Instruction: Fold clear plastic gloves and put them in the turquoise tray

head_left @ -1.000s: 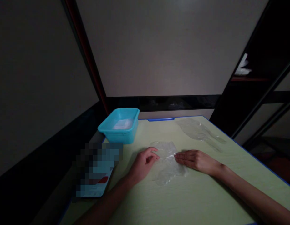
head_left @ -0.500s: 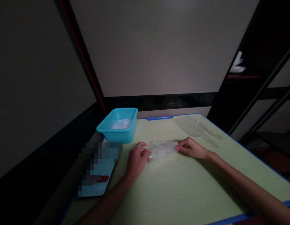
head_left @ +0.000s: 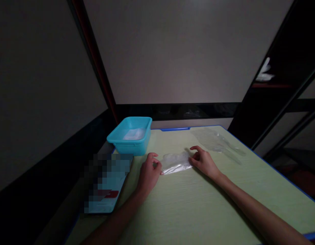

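Observation:
A small piece of clear plastic film point(head_left: 176, 163), folded into a rough rectangle, lies on the table between my two hands. My left hand point(head_left: 149, 173) is at its left edge, thumb and fingers closed on the film. At the right edge, my right hand point(head_left: 204, 163) has the thumb against the film and other fingers curled in, while the index finger is raised off it. The exact contact of the right fingertips is partly hidden. Farther right, a larger thin clear plastic piece point(head_left: 210, 139) with two long strips lies flat.
A turquoise plastic basket point(head_left: 132, 148) with white material point(head_left: 134, 134) inside stands at the back left. A tablet-like device point(head_left: 106, 200), partly blurred out, lies at the table's left side. The pale table point(head_left: 188, 211) has blue edging; dark-framed panels rise behind.
My right hand has shifted slightly, its index finger now lifted. The film lies flatter, with a straight, shiny near edge. The camera view has turned a little to the left.

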The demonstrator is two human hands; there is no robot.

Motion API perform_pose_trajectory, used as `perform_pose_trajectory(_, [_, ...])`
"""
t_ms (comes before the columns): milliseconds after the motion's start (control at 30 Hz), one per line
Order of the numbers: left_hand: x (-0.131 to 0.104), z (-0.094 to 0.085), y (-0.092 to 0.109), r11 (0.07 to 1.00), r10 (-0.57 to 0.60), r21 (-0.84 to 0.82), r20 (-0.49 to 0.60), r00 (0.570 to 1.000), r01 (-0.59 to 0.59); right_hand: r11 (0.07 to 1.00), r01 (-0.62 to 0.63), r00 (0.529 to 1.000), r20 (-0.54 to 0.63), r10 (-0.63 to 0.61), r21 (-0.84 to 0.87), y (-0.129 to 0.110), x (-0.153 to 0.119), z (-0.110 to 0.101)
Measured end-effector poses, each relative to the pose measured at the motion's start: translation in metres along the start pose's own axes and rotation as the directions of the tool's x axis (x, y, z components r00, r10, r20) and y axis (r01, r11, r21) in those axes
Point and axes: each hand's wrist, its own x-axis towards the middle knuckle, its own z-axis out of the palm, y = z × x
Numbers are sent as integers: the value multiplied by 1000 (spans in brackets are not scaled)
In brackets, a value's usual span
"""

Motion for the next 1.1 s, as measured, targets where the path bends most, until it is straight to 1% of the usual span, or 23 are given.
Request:
perform_pose_trajectory(100, [0,0,0,1000,-3,4,0,1000,3,996,27,999,-15,-29,-83,0,-1,2])
perform_pose_trajectory(200, [1,0,0,1000,-3,5,-1,1000,3,987,48,999,-4,-50,-152,2,-1,4])
perform_pose_trajectory(267, [1,0,0,1000,-1,8,-2,1000,1,973,82,996,-12,-86,-218,1,-2,4])
perform_pose_trajectory(300, [1,0,0,1000,-1,10,-2,1000,1,960,117,992,-17,-126,-255,1,-3,4])
perform_pose_trajectory(367, [2,0,0,1000,1,15,-1,1000,-1,920,231,970,-1,-243,-316,-3,-5,2])
perform_pose_trajectory(433, [2,0,-1,1000,3,24,0,1000,-3,865,358,932,75,-355,-351,-7,-8,1])
perform_pose_trajectory(500, [2,1,-1,999,3,38,1,1000,-3,807,446,895,192,-403,-387,-11,-11,2])
perform_pose_trajectory(533, [2,1,-1,999,3,46,3,1000,-3,783,468,883,251,-396,-410,-11,-12,3])
perform_pose_trajectory(600, [1,2,0,998,3,66,7,1000,-3,754,476,874,343,-345,-454,-11,-13,5])
perform_pose_trajectory(667, [1,2,2,996,2,92,8,1000,-3,746,452,880,382,-282,-489,-8,-13,8])
perform_pose_trajectory(733, [1,1,3,991,4,131,-3,1000,-4,742,424,890,392,-234,-519,-6,-12,9])
perform_pose_trajectory(833, [3,-4,6,974,22,225,-42,999,-12,732,401,899,392,-198,-551,-5,-12,10])
perform_pose_trajectory(900, [3,-8,10,953,60,302,-73,996,-35,726,386,906,381,-184,-569,-5,-12,11])
perform_pose_trajectory(967, [-2,-8,18,929,115,362,-73,991,-81,722,377,911,374,-176,-580,-5,-12,12])
perform_pose_trajectory(1033, [-10,2,29,898,189,403,8,982,-176,718,378,911,371,-177,-584,-4,-12,13])
perform_pose_trajectory(1067, [-14,10,35,879,229,408,86,970,-244,715,381,910,372,-181,-585,-3,-12,14])
perform_pose_trajectory(1100, [-18,20,40,820,294,439,229,928,-368,712,387,908,374,-186,-586,-2,-12,14])
